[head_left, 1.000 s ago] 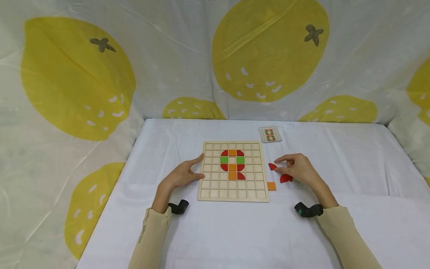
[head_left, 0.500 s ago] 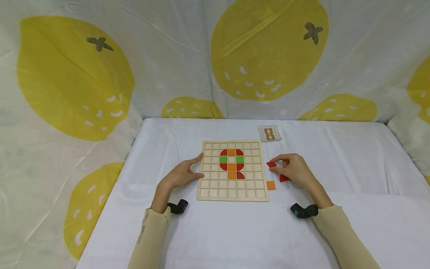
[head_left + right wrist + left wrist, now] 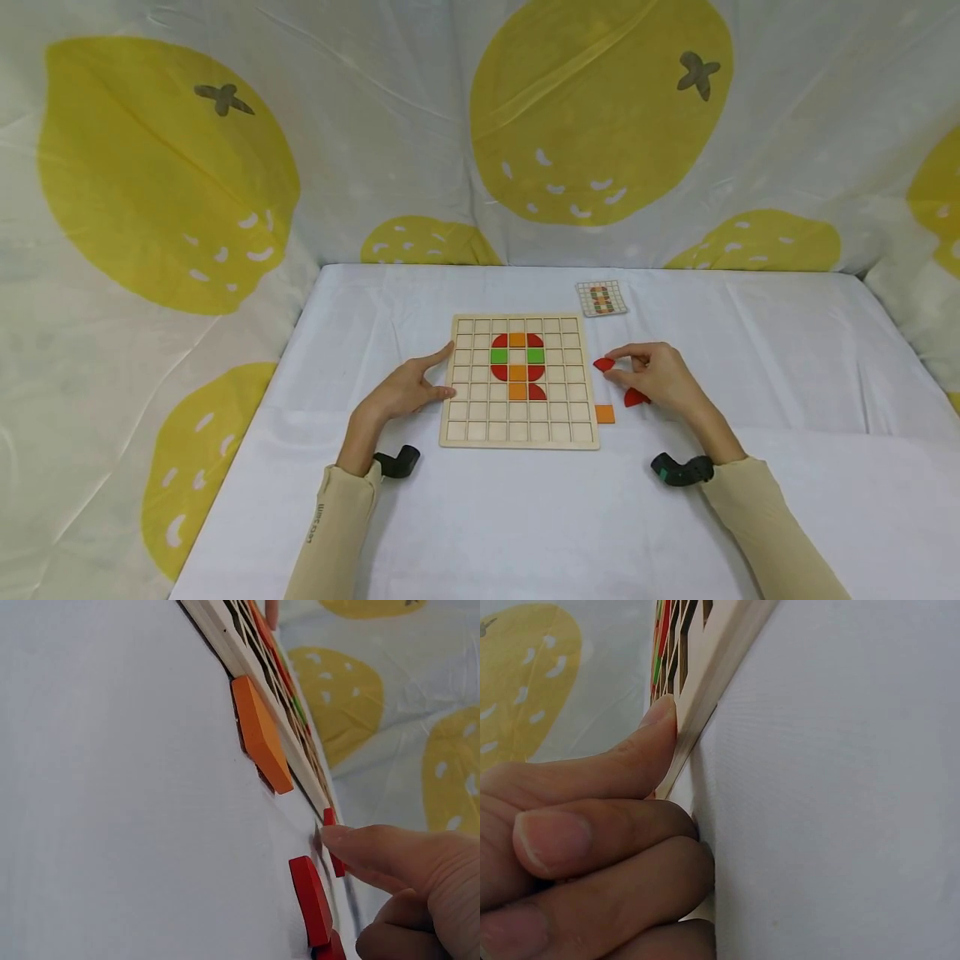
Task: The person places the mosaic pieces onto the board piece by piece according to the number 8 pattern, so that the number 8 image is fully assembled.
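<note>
A square wooden grid board (image 3: 480, 425) lies on the table with red, orange and green pieces set in several of its cells. My left hand (image 3: 405, 387) is at its left edge, thumb and index finger spread and touching the rim; in the left wrist view the thumb (image 3: 641, 754) rests against the board's side, other fingers bent below. Right of the board, my right hand (image 3: 660, 379) pinches a red quarter-circle tile (image 3: 603, 365) between thumb and index finger. Another red tile (image 3: 634, 398) lies beneath this hand, partly covered. An orange square tile (image 3: 604, 414) lies beside the board's right edge.
A small pattern card (image 3: 602, 298) with a coloured grid design lies behind the board to the right. White cloth covers the table, and a lemon-print sheet (image 3: 420, 125) hangs behind it. Black curved devices (image 3: 681, 470) are worn at both wrists.
My right hand has moved slightly left, and the red quarter-circle tile has shifted and turned between its fingertips. The left hand stays at the board's edge.
</note>
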A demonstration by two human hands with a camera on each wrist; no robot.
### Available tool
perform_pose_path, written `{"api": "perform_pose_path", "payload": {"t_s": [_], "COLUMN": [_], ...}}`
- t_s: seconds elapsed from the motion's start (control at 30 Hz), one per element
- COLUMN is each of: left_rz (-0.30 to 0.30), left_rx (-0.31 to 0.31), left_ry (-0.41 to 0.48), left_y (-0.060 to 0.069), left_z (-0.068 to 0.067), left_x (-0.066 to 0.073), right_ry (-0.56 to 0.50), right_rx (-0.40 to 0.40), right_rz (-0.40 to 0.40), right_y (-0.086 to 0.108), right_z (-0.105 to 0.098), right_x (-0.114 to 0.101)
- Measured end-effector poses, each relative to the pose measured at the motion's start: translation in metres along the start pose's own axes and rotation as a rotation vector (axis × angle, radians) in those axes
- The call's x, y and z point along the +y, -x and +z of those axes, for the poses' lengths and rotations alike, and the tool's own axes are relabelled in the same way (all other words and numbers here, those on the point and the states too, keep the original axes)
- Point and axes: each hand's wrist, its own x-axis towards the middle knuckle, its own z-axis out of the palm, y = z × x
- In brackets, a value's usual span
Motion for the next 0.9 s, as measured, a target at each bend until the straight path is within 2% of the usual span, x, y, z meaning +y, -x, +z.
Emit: {"api": "perform_pose_path", "payload": {"t_s": [0.17,0.33,0.63,0.9], "left_rz": [-0.003,-0.004,0.003,-0.001], "left_rx": [0.0,0.004,0.014,0.016], "left_ry": [-0.01,-0.014,-0.011,-0.005], "left_y": [-0.001,0.0,0.0,0.0], "left_z": [0.0,0.0,0.002,0.002], "left_x": [-0.001,-0.002,-0.002,0.0], "right_ry": [-0.098,-0.159,-0.155,-0.149], "right_rx": [0.012,-0.039,-0.142,-0.192], "right_rz": [-0.038,-0.066,-0.187,-0.22], "right_y": [0.0,-0.001,-0.007,-0.011], "right_z": [0.005,0.02,0.057,0.08], "right_x": [-0.006,-0.024,-0.062,-0.084]}}
